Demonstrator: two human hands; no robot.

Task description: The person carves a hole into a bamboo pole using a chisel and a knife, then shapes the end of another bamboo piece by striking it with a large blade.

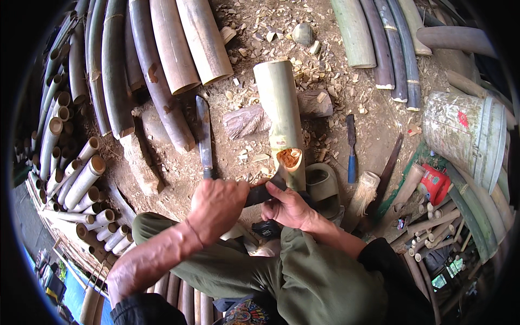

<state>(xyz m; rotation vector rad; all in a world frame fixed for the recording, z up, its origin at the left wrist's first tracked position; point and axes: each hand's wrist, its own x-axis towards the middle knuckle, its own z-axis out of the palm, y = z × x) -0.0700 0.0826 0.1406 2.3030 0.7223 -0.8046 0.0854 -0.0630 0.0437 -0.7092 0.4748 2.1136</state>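
My left hand (218,203) is closed in a fist around one end of a dark tool (258,194) with a curved, blade-like tip. From the other side, my right hand (290,207) pinches the same tool near that tip, thumb on top. Just beyond the tip lies a thick pale-green bamboo section (283,108), propped across a short rough log (246,122). Its near end has a cut notch with an orange-brown inside. Whether the blade touches the bamboo, I cannot tell.
A machete (204,130) lies left of the bamboo, and a blue-handled chisel (351,154) to its right. Bamboo poles (203,43) and a white bucket (460,132) flank the chip-strewn ground. A sandal (323,184) and a red container (435,185) are at right.
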